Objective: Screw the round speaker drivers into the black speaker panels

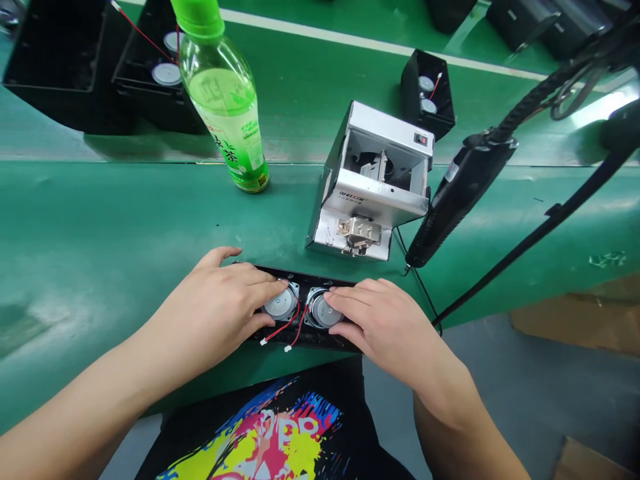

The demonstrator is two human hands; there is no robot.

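Looking down from your head camera, you have the black speaker panel (306, 283) right in front of you near the desk's (100, 220) close edge, its long axis running from 9 to 3 o'clock with a slight tilt. Neither hand is nearer: your left hand (215, 307) covers the 9 o'clock end and your right hand (385, 327) the 3 o'clock end, both spread palm down, fingertips on or beside a round speaker driver (280, 303) each, pinching nothing. Red-and-black leads (285, 327) with small white plugs loop between your hands toward 6 o'clock. Taking the panel as the centre, a metal screw feeder (370, 180) stands just beyond it at 12 to 1 o'clock, close to your right fingers. An electric screwdriver (460, 200) hangs at 2 o'clock, its tip low over the desk, though you cannot tell if it touches. A green tea bottle (225, 100) stands at 11 o'clock, and black housings (65, 67) sit farther off at 10 o'clock. Open green desk stretches past your left hand at 9 o'clock, while little room remains toward you at 6 o'clock.
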